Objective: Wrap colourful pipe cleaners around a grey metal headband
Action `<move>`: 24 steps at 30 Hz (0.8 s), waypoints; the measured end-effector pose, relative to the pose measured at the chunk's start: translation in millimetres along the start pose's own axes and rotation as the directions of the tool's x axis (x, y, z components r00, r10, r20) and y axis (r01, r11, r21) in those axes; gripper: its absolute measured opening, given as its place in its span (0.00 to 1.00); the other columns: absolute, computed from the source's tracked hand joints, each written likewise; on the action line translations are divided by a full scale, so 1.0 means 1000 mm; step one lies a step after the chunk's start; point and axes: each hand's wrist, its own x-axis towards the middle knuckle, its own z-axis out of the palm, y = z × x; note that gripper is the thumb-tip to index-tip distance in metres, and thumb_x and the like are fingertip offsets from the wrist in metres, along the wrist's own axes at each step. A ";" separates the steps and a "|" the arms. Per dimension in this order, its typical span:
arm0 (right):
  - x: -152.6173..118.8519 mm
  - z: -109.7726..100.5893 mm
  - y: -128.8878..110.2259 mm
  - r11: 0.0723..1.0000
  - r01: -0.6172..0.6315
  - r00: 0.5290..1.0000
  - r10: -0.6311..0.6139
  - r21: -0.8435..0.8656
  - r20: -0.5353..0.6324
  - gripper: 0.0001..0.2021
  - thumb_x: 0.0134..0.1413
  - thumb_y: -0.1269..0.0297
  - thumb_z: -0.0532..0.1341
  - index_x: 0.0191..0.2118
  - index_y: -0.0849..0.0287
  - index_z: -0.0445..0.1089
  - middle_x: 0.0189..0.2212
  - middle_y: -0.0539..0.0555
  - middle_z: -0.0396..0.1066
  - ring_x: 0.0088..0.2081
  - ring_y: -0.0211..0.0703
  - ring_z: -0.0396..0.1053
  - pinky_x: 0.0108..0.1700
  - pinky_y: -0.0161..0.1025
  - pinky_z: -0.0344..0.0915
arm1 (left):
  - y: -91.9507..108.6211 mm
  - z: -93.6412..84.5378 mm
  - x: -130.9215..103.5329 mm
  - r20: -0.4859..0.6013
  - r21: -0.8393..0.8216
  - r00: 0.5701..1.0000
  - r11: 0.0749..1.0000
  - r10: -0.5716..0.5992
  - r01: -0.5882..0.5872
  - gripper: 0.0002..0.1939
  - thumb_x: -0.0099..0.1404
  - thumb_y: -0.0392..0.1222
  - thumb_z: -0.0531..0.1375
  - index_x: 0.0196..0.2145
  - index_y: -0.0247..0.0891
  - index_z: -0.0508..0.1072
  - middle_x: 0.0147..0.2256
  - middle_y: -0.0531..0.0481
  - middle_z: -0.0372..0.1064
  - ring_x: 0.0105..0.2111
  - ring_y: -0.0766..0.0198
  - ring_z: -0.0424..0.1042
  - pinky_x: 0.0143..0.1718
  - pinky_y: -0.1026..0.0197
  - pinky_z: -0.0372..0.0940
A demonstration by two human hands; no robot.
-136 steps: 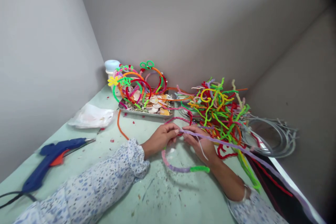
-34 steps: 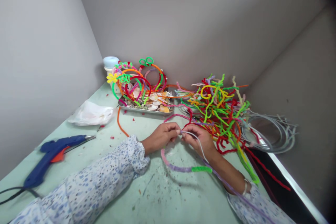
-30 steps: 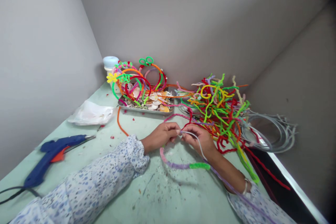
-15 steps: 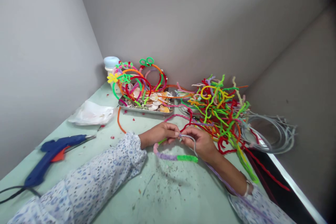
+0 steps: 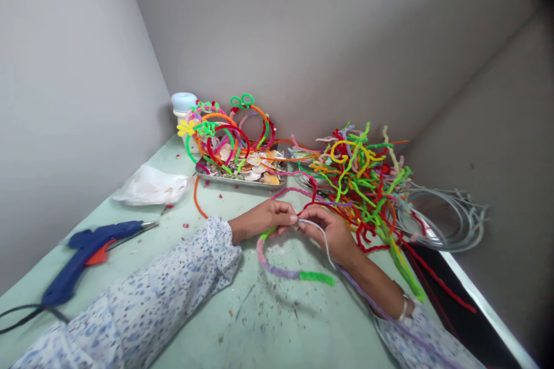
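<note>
A thin grey headband hoop (image 5: 325,248) curves between my hands, part of it wrapped in pink, lilac and green pipe cleaner (image 5: 318,278). The wrapped end hangs below my fingers over the table. My left hand (image 5: 266,219) is closed, thumb and fingers pinching the hoop near its middle. Right beside it, my right hand (image 5: 331,230) is closed with fingertips at the same spot, holding a purple pipe cleaner (image 5: 359,288) whose long tail trails along my right forearm. The fingers hide the exact point where pipe cleaner and hoop meet.
A metal tray (image 5: 259,184) holds shells, with finished colourful headbands (image 5: 234,130) on it. A heap of pipe cleaners (image 5: 359,179) and bare hoops (image 5: 459,219) lies at right. A blue glue gun (image 5: 82,253), plastic bag (image 5: 151,187) and lidded jar (image 5: 184,102) are at left.
The wrapped end of the hoop has swung slightly down and to the right, and its bare grey part has shifted the same way. Both hands stay nearly in place.
</note>
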 end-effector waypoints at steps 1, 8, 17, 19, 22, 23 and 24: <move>0.000 0.000 0.000 1.000 0.018 1.000 -0.018 -0.003 -0.008 0.10 0.47 0.58 0.64 0.32 0.59 0.70 0.30 0.54 0.70 0.32 0.41 0.69 0.35 0.37 0.68 | 0.000 0.000 0.000 0.003 -0.009 1.000 1.000 -0.004 0.004 0.15 0.58 0.52 0.58 0.30 0.34 0.67 0.18 0.58 0.58 0.15 0.74 0.56 0.17 0.69 0.51; -0.001 -0.002 0.001 0.991 0.090 0.996 -0.092 -0.094 -0.013 0.07 0.48 0.61 0.64 0.33 0.58 0.72 0.30 0.54 0.70 0.35 0.43 0.70 0.36 0.38 0.68 | -0.005 0.000 0.003 0.049 -0.057 0.998 0.998 0.038 -0.035 0.15 0.59 0.51 0.58 0.29 0.35 0.65 0.18 0.58 0.59 0.14 0.74 0.56 0.16 0.69 0.51; 0.000 -0.002 0.004 0.980 0.062 0.997 -0.070 -0.187 -0.036 0.06 0.49 0.62 0.62 0.32 0.58 0.71 0.30 0.54 0.71 0.31 0.42 0.70 0.33 0.37 0.67 | 0.000 -0.002 0.000 0.036 0.044 0.999 0.999 0.018 -0.020 0.14 0.59 0.49 0.58 0.33 0.33 0.68 0.19 0.56 0.61 0.18 0.74 0.56 0.19 0.69 0.49; 0.000 -0.001 0.003 0.982 0.046 0.998 -0.055 -0.183 -0.043 0.06 0.49 0.62 0.62 0.31 0.58 0.71 0.29 0.54 0.71 0.31 0.41 0.69 0.32 0.36 0.67 | 0.000 -0.001 0.000 0.013 0.073 1.000 0.997 0.017 -0.017 0.14 0.59 0.49 0.58 0.34 0.33 0.68 0.19 0.56 0.61 0.17 0.74 0.55 0.19 0.69 0.48; 0.000 0.000 0.004 0.983 0.040 0.998 -0.049 -0.177 -0.047 0.05 0.49 0.63 0.61 0.31 0.58 0.71 0.29 0.53 0.72 0.31 0.41 0.69 0.32 0.36 0.66 | -0.005 0.003 0.001 -0.026 0.092 0.999 0.995 0.043 -0.040 0.15 0.58 0.50 0.59 0.33 0.34 0.67 0.19 0.56 0.61 0.19 0.72 0.57 0.21 0.69 0.50; 0.000 0.000 0.005 0.984 0.037 0.998 -0.046 -0.175 -0.048 0.05 0.49 0.63 0.61 0.31 0.58 0.71 0.28 0.53 0.72 0.31 0.41 0.69 0.33 0.36 0.66 | -0.007 0.004 0.002 -0.039 0.095 0.998 0.994 0.057 -0.053 0.15 0.57 0.51 0.59 0.32 0.34 0.67 0.19 0.56 0.61 0.19 0.72 0.58 0.21 0.69 0.51; 0.001 0.001 0.006 0.985 0.031 0.998 -0.040 -0.169 -0.049 0.05 0.49 0.63 0.61 0.31 0.58 0.71 0.28 0.53 0.72 0.31 0.41 0.69 0.33 0.36 0.66 | -0.009 0.006 0.002 -0.054 0.100 0.996 0.993 0.069 -0.064 0.16 0.57 0.52 0.59 0.32 0.34 0.66 0.19 0.56 0.60 0.19 0.72 0.58 0.21 0.69 0.51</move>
